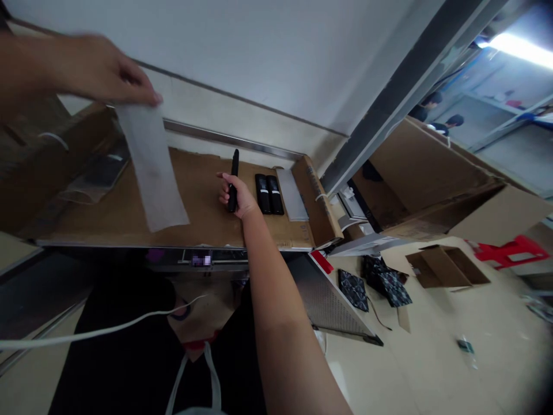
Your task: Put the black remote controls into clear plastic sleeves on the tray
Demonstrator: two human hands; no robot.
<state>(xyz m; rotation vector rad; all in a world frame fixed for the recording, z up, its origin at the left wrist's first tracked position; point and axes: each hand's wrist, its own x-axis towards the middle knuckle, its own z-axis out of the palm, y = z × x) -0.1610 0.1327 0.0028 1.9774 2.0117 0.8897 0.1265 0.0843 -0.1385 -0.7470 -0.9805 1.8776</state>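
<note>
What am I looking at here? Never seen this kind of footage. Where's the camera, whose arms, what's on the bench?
There is no machine: a person works with bare hands, and the single picture comes from a camera on their head, looking forward and down, so the scene appears tilted.

The left hand, upper left, pinches a thin translucent sleeve by its top edge so it hangs down. The right hand, at the end of the long forearm in the middle, grips a slim black remote-like bar.

Both are over a cardboard-covered bench. On it, just right of the right hand, lie two more black bars side by side, then another pale sleeve lying flat. A white cable runs below the bench; cardboard boxes sit on the floor to the right.
</note>
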